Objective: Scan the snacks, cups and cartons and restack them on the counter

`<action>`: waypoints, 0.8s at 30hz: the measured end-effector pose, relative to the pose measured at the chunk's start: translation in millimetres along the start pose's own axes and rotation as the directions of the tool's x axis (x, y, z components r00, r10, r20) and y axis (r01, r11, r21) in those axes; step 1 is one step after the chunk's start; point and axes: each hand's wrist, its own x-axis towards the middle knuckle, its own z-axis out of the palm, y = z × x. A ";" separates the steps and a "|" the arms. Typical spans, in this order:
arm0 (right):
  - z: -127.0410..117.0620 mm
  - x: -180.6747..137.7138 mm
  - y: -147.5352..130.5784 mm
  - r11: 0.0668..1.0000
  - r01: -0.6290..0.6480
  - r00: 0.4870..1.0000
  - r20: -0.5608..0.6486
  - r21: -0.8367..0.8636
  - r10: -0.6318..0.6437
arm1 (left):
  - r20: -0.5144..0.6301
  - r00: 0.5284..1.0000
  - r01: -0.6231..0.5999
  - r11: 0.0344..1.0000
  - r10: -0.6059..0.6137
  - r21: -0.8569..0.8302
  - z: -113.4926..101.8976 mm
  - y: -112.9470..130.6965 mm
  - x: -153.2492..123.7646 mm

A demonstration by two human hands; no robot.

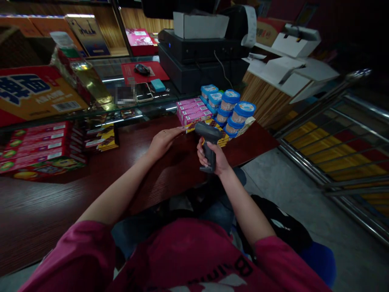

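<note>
My right hand (212, 156) is wrapped round the grip of a dark grey barcode scanner (209, 132), held above the table's edge. My left hand (165, 141) reaches over the dark red tabletop with its fingers stretched out. Its fingertips touch the end of a yellow-and-brown chocolate packet (190, 127). More yellow packets (224, 141) lie partly hidden behind the scanner. Pink boxes (193, 111) sit side by side just beyond. Several blue-lidded tubs (230, 97) stand stacked to their right.
Red boxes (45, 148) and yellow-brown packets (105, 138) lie at the left. On the glass counter are a bottle (88, 75), a phone (144, 92), a mouse (142, 69) and a black register (194, 61). A metal rack (340, 142) stands right of the table (146, 178).
</note>
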 end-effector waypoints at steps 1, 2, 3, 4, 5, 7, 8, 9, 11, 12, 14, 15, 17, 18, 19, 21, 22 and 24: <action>4.2 7.6 3.3 1.000 -0.012 1.000 0.024 0.001 0.012 | -0.103 0.987 0.124 0.992 -0.126 -0.030 -6.3 -4.9 -14.0; 8.4 16.6 7.6 1.000 -0.030 0.998 0.053 0.002 0.029 | -0.206 0.943 0.249 0.964 -0.262 -0.087 -13.0 -10.8 -26.5; 13.0 27.0 13.1 0.999 -0.053 0.995 0.086 0.001 0.053 | -0.290 0.870 0.360 0.916 -0.399 -0.177 -20.1 -17.6 -37.2; 17.8 38.6 19.5 0.996 -0.087 0.989 0.122 -0.005 0.087 | -0.338 0.781 0.443 0.847 -0.525 -0.293 -27.6 -25.1 -46.4; 23.1 51.1 26.9 0.992 -0.128 0.979 0.156 -0.017 0.129 | -0.341 0.696 0.488 0.765 -0.631 -0.419 -35.3 -32.7 -54.2; 35.3 76.5 43.5 0.974 -0.217 0.954 0.199 -0.060 0.225 | -0.253 0.585 0.499 0.588 -0.770 -0.636 -50.3 -46.9 -67.3; 41.9 88.0 52.1 0.963 -0.255 0.940 0.208 -0.090 0.268 | -0.206 0.553 0.485 0.513 -0.807 -0.709 -56.9 -52.6 -73.2; 48.5 98.1 60.5 0.952 -0.283 0.929 0.212 -0.119 0.303 | -0.174 0.531 0.465 0.457 -0.829 -0.759 -62.6 -57.1 -78.9; 60.0 112.4 75.5 0.936 -0.312 0.912 0.224 -0.164 0.343 | -0.150 0.508 0.420 0.396 -0.848 -0.816 -69.9 -62.9 -89.3; 64.2 116.6 81.6 0.931 -0.318 0.905 0.237 -0.178 0.354 | -0.151 0.503 0.398 0.383 -0.851 -0.833 -71.6 -64.5 -93.7; 68.8 120.0 90.8 0.925 -0.330 0.889 0.266 -0.191 0.372 | -0.169 0.499 0.358 0.380 -0.850 -0.853 -72.0 -66.3 -100.1; 69.3 120.2 93.9 0.921 -0.337 0.882 0.277 -0.195 0.382 | -0.178 0.500 0.343 0.382 -0.848 -0.858 -71.3 -66.8 -102.1; 68.4 119.0 97.7 0.915 -0.348 0.872 0.287 -0.205 0.396 | -0.188 0.503 0.325 0.386 -0.844 -0.864 -69.4 -67.8 -104.0; 67.5 118.3 98.7 0.913 -0.351 0.869 0.290 -0.210 0.401 | -0.188 0.505 0.321 0.385 -0.843 -0.865 -68.6 -68.0 -104.4; 66.7 117.6 99.4 0.912 -0.351 0.868 0.292 -0.212 0.402 | -0.186 0.508 0.321 0.385 -0.841 -0.866 -68.0 -68.1 -104.6; 65.9 116.7 100.2 0.915 -0.344 0.872 0.289 -0.213 0.395 | -0.190 0.517 0.323 0.396 -0.835 -0.859 -67.6 -67.1 -104.9; 66.0 116.3 100.5 0.916 -0.339 0.875 0.285 -0.214 0.391 | -0.200 0.521 0.326 0.410 -0.830 -0.852 -67.7 -66.1 -105.2; 67.1 115.6 100.8 0.917 -0.332 0.880 0.277 -0.222 0.385 | -0.228 0.531 0.333 0.448 -0.816 -0.830 -68.2 -63.5 -105.8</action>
